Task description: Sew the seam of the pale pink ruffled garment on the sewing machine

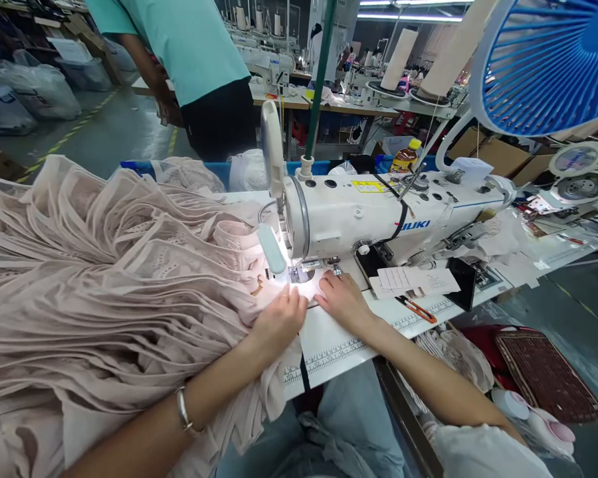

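Observation:
A white Juki sewing machine [369,216] stands on the table, its lamp lighting the needle area [296,273]. A big heap of pale pink sheer fabric [104,279] spills over the left of the table and my lap. My left hand [279,318] lies flat on the fabric's edge just in front of the needle, fingers stretched forward. My right hand [341,295] rests flat on the table to the right of the needle, fingertips at the fabric by the presser foot. A silver bangle [183,408] circles my left wrist.
Orange-handled snips [416,309] and paper slips [411,280] lie right of my right hand. A blue fan [548,60] hangs at upper right. A person in a teal shirt [189,46] stands behind the table. A woven cushion [545,375] lies on the floor at right.

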Tool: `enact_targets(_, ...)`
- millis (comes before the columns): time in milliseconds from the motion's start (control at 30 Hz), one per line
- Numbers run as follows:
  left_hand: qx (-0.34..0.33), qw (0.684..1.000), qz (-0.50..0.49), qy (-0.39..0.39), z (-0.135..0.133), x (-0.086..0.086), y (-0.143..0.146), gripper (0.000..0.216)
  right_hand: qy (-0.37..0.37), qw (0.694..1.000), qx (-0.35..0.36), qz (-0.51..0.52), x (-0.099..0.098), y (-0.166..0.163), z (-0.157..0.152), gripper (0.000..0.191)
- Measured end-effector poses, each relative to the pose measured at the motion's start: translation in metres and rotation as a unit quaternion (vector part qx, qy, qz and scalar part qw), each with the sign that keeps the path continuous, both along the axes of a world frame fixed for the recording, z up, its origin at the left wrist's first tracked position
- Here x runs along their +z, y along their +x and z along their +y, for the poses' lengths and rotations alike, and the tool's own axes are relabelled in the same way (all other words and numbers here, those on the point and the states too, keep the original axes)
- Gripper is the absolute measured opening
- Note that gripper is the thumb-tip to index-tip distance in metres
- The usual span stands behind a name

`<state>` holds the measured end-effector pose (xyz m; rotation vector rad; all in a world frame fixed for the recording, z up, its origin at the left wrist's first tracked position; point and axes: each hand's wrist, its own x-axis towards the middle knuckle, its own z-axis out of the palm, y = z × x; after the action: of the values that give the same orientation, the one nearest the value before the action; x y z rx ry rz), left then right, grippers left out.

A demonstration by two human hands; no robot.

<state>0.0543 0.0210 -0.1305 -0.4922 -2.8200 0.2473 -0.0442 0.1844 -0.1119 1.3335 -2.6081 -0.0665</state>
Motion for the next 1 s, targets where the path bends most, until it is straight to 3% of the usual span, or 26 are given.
enact_targets(167, -0.083, 0.994, 0.052, -0.057, 0.015, -0.017, 0.010, 0.038, 0.026, 0.999, -0.024, -0.019, 0.003, 0.005, -0.003, 0.005)
enact_targets(267, -0.053, 0.996, 0.013, -0.064, 0.003, -0.008, 0.010, 0.043, 0.014, 1.000, -0.006, 0.004, 0.001, 0.007, -0.001, 0.007)
enact_targets(400, 0.035, 0.997, -0.043, -0.049, -0.015, 0.007, 0.003, 0.044, -0.005, 1.000, 0.016, 0.021, -0.003, 0.006, 0.000, 0.026)
enact_targets(500, 0.016, 0.999, -0.046, -0.021, -0.013, 0.010, 0.005, 0.042, -0.015, 1.000, 0.003, 0.007, -0.004, 0.003, -0.001, 0.026)
enact_targets(633, 0.008, 0.999, -0.047, -0.004, -0.007, 0.009, 0.012, 0.045, -0.004, 1.000, 0.005, 0.000, -0.002, 0.002, -0.004, 0.011)
enact_targets(833, 0.006, 0.997, -0.074, 0.006, -0.006, 0.014, 0.012, 0.047, 0.009, 0.999, 0.016, -0.033, 0.000, 0.001, -0.002, 0.021)
enact_targets(1000, 0.015, 0.993, -0.085, 0.080, -0.009, 0.013, 0.007, 0.047, -0.058, 0.995, -0.002, -0.084, -0.009, -0.008, -0.013, 0.008)
